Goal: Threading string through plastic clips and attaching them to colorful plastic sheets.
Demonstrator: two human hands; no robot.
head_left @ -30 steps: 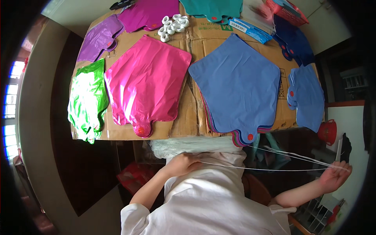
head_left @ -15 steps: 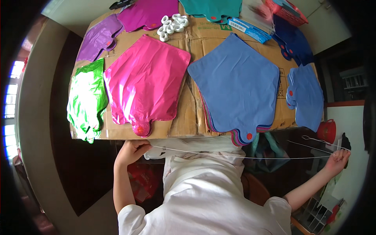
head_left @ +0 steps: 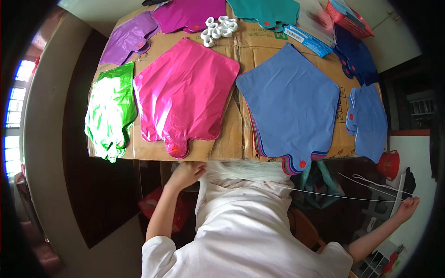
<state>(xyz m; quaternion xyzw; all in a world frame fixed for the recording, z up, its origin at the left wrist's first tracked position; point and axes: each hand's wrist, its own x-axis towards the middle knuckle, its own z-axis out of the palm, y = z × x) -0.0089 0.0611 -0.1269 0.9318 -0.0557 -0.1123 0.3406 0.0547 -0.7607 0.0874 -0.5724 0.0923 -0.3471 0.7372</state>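
Observation:
Below the front edge of the cardboard sheet (head_left: 221,150), my left hand (head_left: 187,176) is closed in a pinch, its fingertips partly hidden. A thin white string (head_left: 324,194) runs from there across my front to my right hand (head_left: 408,208). That hand, stretched out far to the right, is closed on the string, and loose loops trail from it back toward the middle. A bundle of fine white strands (head_left: 248,171) lies over my lap. Nearest on the cardboard are a shiny pink foil balloon (head_left: 185,92), flat, and a stack of flat balloons with a blue one (head_left: 289,102) on top.
More flat balloons surround these: green (head_left: 111,104), purple (head_left: 130,39), magenta (head_left: 190,14), teal (head_left: 266,11), navy (head_left: 359,55) and blue (head_left: 368,120). White rings (head_left: 220,30), a blue packet (head_left: 308,40) and a red basket (head_left: 350,21) sit at the back. A red bucket (head_left: 388,165) stands right.
My right hand has moved lower and slightly outward, drawing the string with it. My left hand has shifted right, toward my middle. The whole view has also shifted slightly.

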